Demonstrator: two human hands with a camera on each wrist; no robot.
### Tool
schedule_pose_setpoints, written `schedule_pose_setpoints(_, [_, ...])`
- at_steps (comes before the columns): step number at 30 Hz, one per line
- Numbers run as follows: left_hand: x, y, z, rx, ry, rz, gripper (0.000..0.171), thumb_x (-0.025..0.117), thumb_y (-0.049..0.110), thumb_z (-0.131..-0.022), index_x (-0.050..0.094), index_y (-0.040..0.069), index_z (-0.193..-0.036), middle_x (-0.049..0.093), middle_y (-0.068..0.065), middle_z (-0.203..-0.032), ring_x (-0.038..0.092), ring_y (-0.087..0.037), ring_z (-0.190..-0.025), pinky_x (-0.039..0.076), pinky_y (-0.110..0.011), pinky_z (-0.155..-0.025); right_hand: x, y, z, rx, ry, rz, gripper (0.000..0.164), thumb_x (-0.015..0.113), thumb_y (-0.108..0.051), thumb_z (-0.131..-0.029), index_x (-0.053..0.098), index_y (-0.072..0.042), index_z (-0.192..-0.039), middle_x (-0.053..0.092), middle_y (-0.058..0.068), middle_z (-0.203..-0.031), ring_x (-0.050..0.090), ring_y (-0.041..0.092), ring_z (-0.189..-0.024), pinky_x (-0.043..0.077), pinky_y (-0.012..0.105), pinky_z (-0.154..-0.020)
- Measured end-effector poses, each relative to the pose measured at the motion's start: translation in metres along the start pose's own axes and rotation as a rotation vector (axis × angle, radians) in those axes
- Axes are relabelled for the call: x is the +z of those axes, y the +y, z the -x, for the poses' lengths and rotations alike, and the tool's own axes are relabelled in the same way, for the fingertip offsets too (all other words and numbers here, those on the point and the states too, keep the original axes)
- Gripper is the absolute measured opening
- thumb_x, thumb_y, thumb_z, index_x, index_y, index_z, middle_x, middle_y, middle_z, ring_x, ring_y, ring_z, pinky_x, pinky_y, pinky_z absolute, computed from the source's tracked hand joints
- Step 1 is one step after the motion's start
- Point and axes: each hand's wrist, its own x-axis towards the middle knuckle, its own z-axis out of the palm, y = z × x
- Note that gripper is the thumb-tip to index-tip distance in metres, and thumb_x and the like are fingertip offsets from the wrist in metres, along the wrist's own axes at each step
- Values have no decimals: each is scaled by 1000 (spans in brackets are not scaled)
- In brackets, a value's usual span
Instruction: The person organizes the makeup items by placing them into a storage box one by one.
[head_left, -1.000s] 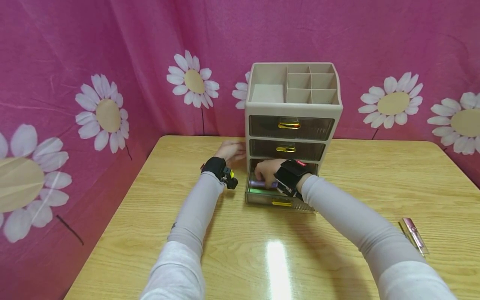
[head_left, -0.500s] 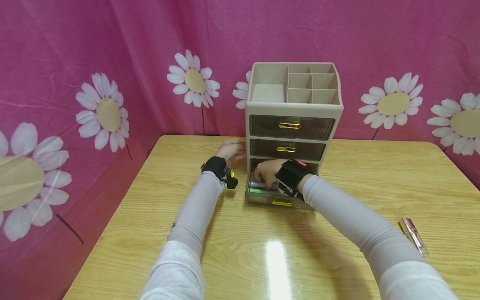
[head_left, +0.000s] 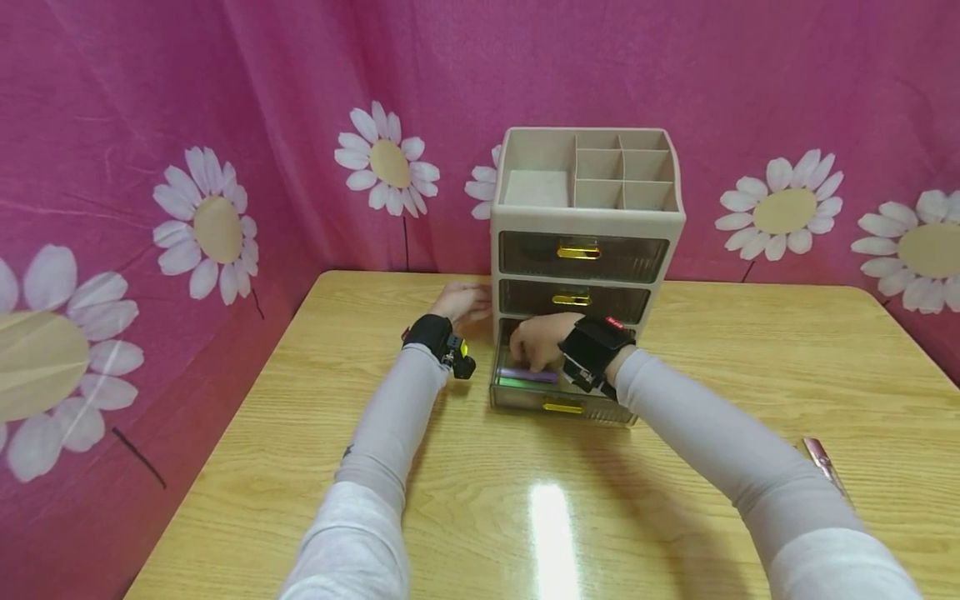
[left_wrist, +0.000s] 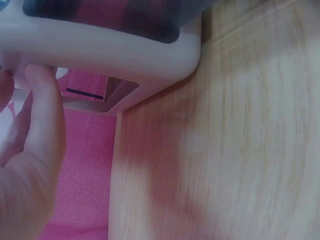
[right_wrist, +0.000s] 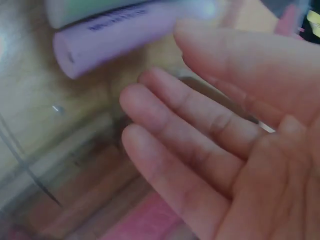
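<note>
A beige desktop organizer (head_left: 588, 218) stands at the back of the table with its bottom drawer (head_left: 525, 400) pulled out. In that drawer lie a purple tube (head_left: 534, 376) and a green tube (head_left: 516, 384), side by side along the front. My right hand (head_left: 543, 340) is inside the drawer behind them. The right wrist view shows its fingers (right_wrist: 165, 120) loosely bent with nothing between them, the thumb tip overlapping the purple tube there. My left hand (head_left: 463, 302) rests against the organizer's left side, its fingertips at the side wall (left_wrist: 100, 55) in the left wrist view.
Two upper drawers with gold handles (head_left: 578, 252) are closed. Divided compartments (head_left: 597, 193) top the organizer. A slim shiny pink object (head_left: 819, 457) lies at the right of the wooden table (head_left: 360, 367), partly behind my right sleeve. A pink flowered cloth (head_left: 300, 83) hangs behind.
My right hand has let go of the purple tube, which now lies next to the green one. The right wrist and forearm have shifted slightly right. The left hand has stayed still.
</note>
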Motion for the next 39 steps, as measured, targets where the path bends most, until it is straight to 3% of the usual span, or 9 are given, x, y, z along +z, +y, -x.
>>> schedule_pose_setpoints(3, [0,1,2,1,-5,1,36,47,-4,-91,47,-8,-127,49,-21,-127,50,-30,-113,45,-33,-96,-10,-9,17,-16,70,8,29,64,-6,-83,58,-4,-112,63,8,-86,55,16,-74,49,29,-69])
schedule_pose_setpoints(7, [-1,-1,-2,8,0,-39,35,47,-3,-91,50,-7,-126,53,-20,-123,54,-27,-108,48,-31,-92,-13,-19,43,-29,290,46,33,60,-8,-86,55,-2,-119,62,14,-103,59,25,-92,51,37,-80])
schedule_pose_setpoints(12, [-3,-5,-10,15,12,-61,35,48,-3,-91,49,-7,-126,56,-18,-118,57,-25,-101,50,-30,-88,1,-28,77,-43,604,134,41,67,-15,-83,56,-6,-122,58,12,-116,60,24,-99,53,40,-79])
schedule_pose_setpoints(17, [-6,-9,-18,25,-1,-65,37,48,-4,-90,47,-8,-127,55,-18,-116,58,-25,-99,51,-31,-87,17,-27,106,-70,798,294,52,70,-22,-82,52,-4,-127,53,19,-124,52,32,-112,46,46,-91])
schedule_pose_setpoints(22, [-8,-12,-22,41,-19,-40,37,48,-5,-89,47,-9,-126,55,-19,-114,58,-26,-98,51,-31,-86,29,-16,133,-27,869,339,62,72,-24,-79,47,-4,-132,44,23,-134,40,38,-123,35,56,-99])
schedule_pose_setpoints(26, [-7,-10,-17,36,-10,-43,36,48,-5,-90,48,-8,-125,55,-19,-116,57,-27,-101,50,-32,-89,38,-3,153,49,901,318,68,75,-25,-75,45,-5,-133,41,23,-135,37,39,-124,30,59,-101])
schedule_pose_setpoints(33, [-4,-7,-9,32,-13,-19,35,47,-5,-90,48,-9,-126,53,-20,-119,55,-29,-106,48,-33,-91,62,29,189,193,959,228,72,77,-19,-71,42,-4,-133,38,29,-133,39,48,-116,31,66,-92])
schedule_pose_setpoints(39, [-3,-2,-2,21,-13,-10,36,45,-5,-91,46,-9,-127,49,-22,-125,50,-31,-112,46,-34,-95,93,60,223,378,879,115,80,77,-16,-71,34,0,-136,31,36,-132,35,56,-111,31,70,-86])
